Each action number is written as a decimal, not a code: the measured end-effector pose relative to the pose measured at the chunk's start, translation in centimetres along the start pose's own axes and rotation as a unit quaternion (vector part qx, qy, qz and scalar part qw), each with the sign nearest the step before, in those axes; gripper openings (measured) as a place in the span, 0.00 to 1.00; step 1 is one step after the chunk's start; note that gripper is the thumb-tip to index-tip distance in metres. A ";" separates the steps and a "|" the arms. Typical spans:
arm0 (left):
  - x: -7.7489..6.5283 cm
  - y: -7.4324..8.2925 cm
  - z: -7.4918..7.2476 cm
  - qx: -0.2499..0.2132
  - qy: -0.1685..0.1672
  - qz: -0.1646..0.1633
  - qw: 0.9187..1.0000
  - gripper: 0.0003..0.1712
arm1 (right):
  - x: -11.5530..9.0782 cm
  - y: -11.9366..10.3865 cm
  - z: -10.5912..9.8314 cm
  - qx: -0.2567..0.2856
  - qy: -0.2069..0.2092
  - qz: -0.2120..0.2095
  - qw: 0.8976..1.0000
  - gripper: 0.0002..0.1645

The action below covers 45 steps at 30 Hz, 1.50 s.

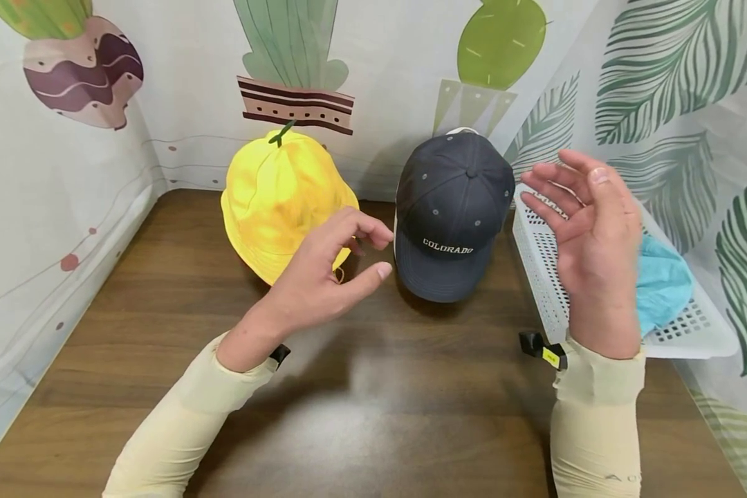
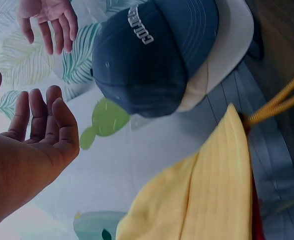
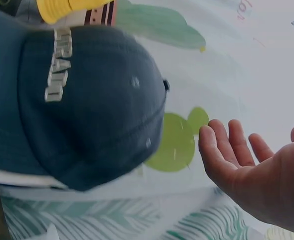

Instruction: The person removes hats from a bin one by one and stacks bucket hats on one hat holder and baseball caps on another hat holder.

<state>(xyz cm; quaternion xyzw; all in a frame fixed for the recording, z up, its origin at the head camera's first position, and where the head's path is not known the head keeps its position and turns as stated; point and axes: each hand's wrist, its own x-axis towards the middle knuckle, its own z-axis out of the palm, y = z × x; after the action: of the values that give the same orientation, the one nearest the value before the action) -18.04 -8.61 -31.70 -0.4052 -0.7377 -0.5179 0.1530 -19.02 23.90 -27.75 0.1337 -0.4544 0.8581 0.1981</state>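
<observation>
A navy baseball cap (image 1: 454, 200) with COLORADO stitched on its front stands at the back of the table, its brim toward me. To its left is a yellow bucket hat (image 1: 280, 200) with a green sprout on top. My left hand (image 1: 324, 270) hovers between the two hats, in front of the yellow one, fingers loosely bent and holding nothing. On the cap's other side my right hand (image 1: 597, 235) is raised above the basket's edge, palm turned toward the cap and fingers relaxed. In the right wrist view a gap shows between the right hand (image 3: 251, 170) and the cap (image 3: 97, 100).
A white perforated basket (image 1: 709, 339) stands at the right of the brown wooden table (image 1: 348, 415), with a light blue cloth item (image 1: 662, 283) inside. Cloth walls printed with cacti and leaves (image 1: 187, 90) close off the back and sides.
</observation>
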 end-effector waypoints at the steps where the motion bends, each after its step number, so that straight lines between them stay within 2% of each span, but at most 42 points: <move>1: 0.1 0.0 0.3 0.000 -0.003 0.003 1.000 0.15 | 0.2 -0.2 -0.2 0.006 0.008 -0.003 1.000 0.22; 5: 0.5 0.0 1.6 0.010 -0.019 0.003 1.000 0.15 | 0.8 -1.1 -1.5 0.024 0.044 -0.013 0.999 0.22; 13: 0.8 0.1 4.1 0.014 -0.067 -0.029 0.997 0.16 | 1.8 -2.4 -4.1 0.020 0.122 -0.047 0.991 0.20; 17: 0.9 0.0 5.0 0.018 -0.081 -0.025 0.996 0.16 | 2.1 -2.7 -5.2 -0.011 0.142 -0.065 0.988 0.19; 20: 1.0 -0.1 5.7 0.040 -0.085 -0.017 0.995 0.17 | 2.3 -2.8 -5.8 -0.039 0.155 -0.076 0.984 0.19; 27: 1.3 -0.7 7.8 0.113 -0.106 0.016 0.988 0.18 | 3.0 -2.9 -7.4 -0.070 0.200 -0.061 0.975 0.16; 31: 1.4 -0.9 9.4 0.136 -0.117 0.040 0.983 0.18 | 3.4 -2.9 -8.9 -0.100 0.215 -0.056 0.970 0.16; 36: 1.4 -1.2 11.1 0.145 -0.143 0.038 0.978 0.19 | 3.5 -3.0 -10.9 -0.122 0.241 -0.053 0.961 0.15; 41: 1.4 -1.6 11.8 0.155 -0.149 0.025 0.976 0.19 | 3.8 -3.3 -12.4 -0.139 0.254 -0.046 0.956 0.15; 45: 1.4 -1.8 12.5 0.162 -0.156 0.020 0.974 0.19 | 4.4 -3.8 -13.2 -0.132 0.279 -0.025 0.951 0.15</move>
<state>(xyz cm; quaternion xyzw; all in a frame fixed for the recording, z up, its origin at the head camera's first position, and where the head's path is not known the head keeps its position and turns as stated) -17.85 2.86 -37.12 -0.4653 -0.8184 -0.3187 0.1105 -21.82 37.73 -30.48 -0.1266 -0.4869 0.7882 0.3545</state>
